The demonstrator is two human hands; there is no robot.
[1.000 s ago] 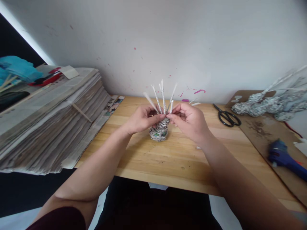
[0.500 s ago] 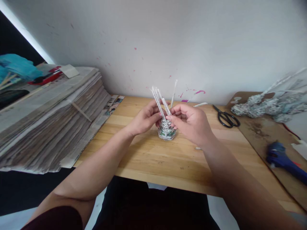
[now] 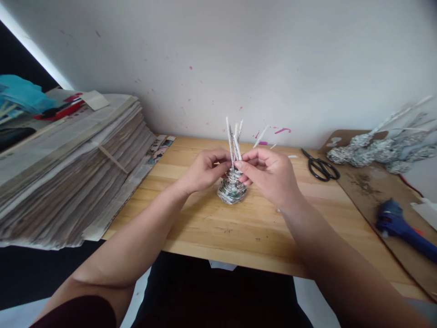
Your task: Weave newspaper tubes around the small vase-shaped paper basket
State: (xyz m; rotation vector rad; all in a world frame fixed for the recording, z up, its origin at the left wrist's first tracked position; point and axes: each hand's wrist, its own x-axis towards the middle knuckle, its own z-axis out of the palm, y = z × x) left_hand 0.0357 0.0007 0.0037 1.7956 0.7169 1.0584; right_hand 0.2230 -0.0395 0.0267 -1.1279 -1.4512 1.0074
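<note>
A small woven newspaper vase [image 3: 232, 190], rounded at the base and narrow at the neck, stands on the wooden table in front of me. Several rolled-paper sticks [image 3: 229, 136] rise from its neck. My left hand [image 3: 206, 171] is closed at the left side of the neck, thumb and fingers pinching the woven paper. On the other side, my right hand [image 3: 269, 171] pinches a rolled-paper stick [image 3: 238, 148] close to where it leaves the weave. A further paper stick [image 3: 261, 136] slants out behind my right hand. Some fingertips are hidden behind the neck.
Black scissors [image 3: 321, 167] lie right of my hands. Beyond them, woven newspaper pieces [image 3: 368, 148] and a blue glue gun [image 3: 404, 228] rest on a brown board [image 3: 362, 187]. A tall stack of newspapers [image 3: 82, 177] fills the left, with a red tool [image 3: 63, 111] on top.
The vase has turned and its base has shifted slightly left, showing more of its round body. The upright sticks now point differently. Both hands stay at the neck.
</note>
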